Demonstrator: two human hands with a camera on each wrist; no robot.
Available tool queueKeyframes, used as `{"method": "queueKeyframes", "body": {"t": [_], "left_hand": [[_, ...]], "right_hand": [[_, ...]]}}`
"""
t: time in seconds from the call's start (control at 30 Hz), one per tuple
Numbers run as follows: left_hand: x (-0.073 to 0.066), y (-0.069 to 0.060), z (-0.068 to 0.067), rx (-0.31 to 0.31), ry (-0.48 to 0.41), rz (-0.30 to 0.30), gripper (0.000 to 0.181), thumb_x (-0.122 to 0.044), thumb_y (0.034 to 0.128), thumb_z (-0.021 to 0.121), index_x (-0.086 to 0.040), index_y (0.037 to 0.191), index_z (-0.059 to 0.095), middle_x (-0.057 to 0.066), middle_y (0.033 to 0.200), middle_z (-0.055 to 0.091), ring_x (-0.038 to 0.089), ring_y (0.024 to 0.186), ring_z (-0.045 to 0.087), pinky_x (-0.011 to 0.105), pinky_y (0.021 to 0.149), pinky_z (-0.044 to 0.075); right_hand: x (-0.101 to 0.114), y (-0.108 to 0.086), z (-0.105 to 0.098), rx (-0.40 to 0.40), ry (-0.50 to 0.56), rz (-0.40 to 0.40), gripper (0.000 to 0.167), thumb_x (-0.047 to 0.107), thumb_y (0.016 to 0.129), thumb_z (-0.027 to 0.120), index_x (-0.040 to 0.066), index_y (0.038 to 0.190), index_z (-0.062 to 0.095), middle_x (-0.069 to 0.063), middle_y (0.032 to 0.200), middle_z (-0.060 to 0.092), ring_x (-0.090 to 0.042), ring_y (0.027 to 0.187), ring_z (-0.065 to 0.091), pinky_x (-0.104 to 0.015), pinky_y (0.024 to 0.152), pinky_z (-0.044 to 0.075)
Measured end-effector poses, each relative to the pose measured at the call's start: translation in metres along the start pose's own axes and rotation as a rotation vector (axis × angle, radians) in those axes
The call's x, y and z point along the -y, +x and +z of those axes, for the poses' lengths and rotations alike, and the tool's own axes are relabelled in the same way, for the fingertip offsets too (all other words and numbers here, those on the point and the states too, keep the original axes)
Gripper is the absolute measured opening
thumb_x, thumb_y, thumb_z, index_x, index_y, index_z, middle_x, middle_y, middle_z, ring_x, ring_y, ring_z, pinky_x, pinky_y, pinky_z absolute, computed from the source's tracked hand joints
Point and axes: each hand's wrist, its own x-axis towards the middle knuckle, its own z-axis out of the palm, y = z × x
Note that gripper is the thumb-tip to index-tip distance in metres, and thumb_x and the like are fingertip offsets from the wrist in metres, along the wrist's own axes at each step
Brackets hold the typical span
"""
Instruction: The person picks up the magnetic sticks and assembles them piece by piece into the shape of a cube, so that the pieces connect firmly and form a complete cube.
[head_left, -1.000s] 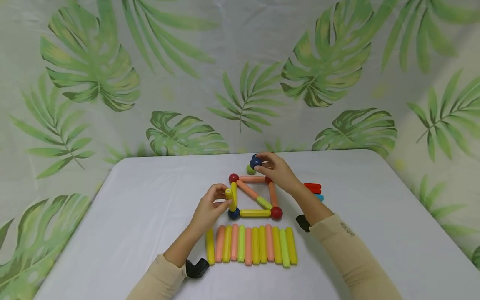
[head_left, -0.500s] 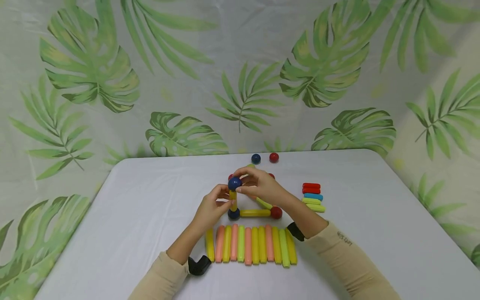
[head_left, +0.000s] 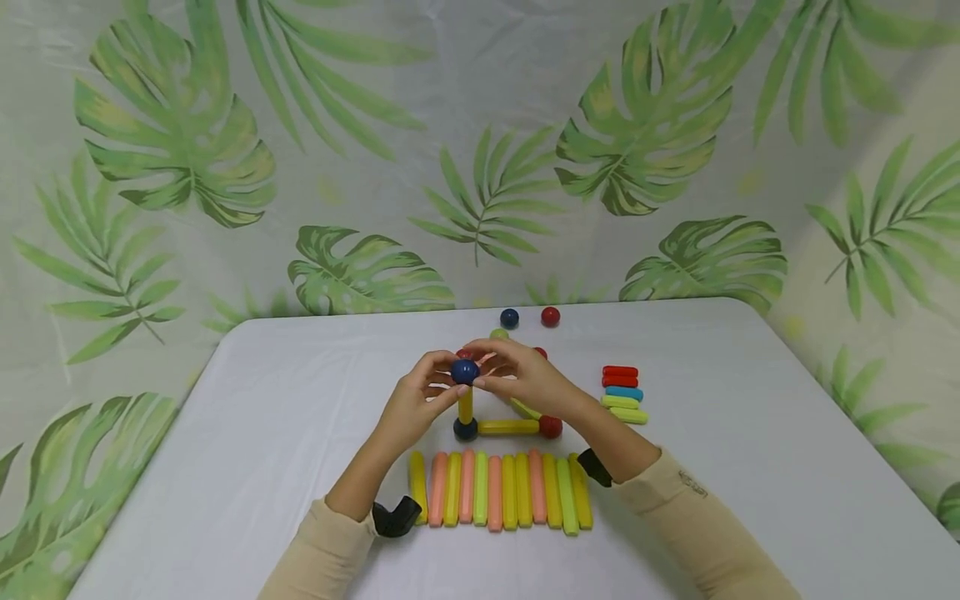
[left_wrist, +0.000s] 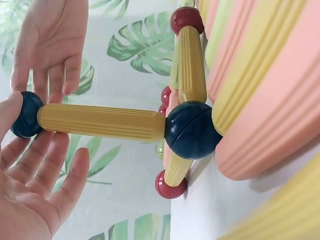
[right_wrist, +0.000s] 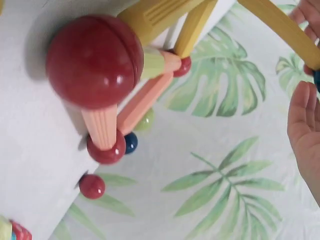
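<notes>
Both my hands meet at the upper blue ball (head_left: 465,372), above the middle of the table (head_left: 292,400). My left hand (head_left: 411,404) holds it with the thumb on its near side; my right hand (head_left: 525,375) grips it from the other side, thumb and fingers bent about it. The ball sits on the top end of an upright yellow stick (left_wrist: 100,120), whose foot meets the lower blue ball (left_wrist: 192,130).

From that lower ball a flat yellow stick (head_left: 508,427) runs toward the table's right edge and ends at a red corner ball (head_left: 551,427). Behind, my hands partly hide the rest of the flat frame.

Row of long sticks (head_left: 495,492), yellow, pink and green: on my side of the frame. Short sticks (head_left: 622,393): stacked in a column toward the right edge. Near the far edge: loose blue ball (head_left: 509,318) and loose red ball (head_left: 551,317), apart.
</notes>
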Motion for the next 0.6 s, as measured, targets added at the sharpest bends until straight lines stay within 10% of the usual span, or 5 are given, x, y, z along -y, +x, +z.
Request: {"method": "queueKeyframes", "body": {"t": [0.3, 0.6], "left_hand": [[0.000, -0.002, -0.002, 0.013, -0.008, 0.006, 0.040, -0.017, 0.0848, 0.063, -0.005, 0.119, 0.047, 0.005, 0.106, 0.059, 0.018, 0.094, 0.056, 0.033, 0.077, 0.048], [0.002, -0.003, -0.002, 0.032, -0.004, -0.002, 0.038, -0.018, 0.0853, 0.062, -0.010, 0.119, 0.046, 0.005, 0.104, 0.061, 0.017, 0.094, 0.057, 0.031, 0.078, 0.047]], "right_hand": [[0.002, -0.067, -0.024, 0.087, -0.244, 0.252, 0.039, 0.017, 0.086, 0.062, 0.009, 0.122, 0.049, -0.004, 0.104, 0.055, -0.016, 0.088, 0.053, -0.029, 0.076, 0.047], [-0.023, -0.125, 0.000, 0.165, -0.415, 0.597, 0.047, 0.022, 0.080, 0.068, 0.009, 0.121, 0.048, 0.002, 0.073, 0.050, -0.014, 0.061, 0.046, -0.027, 0.054, 0.041]]}}
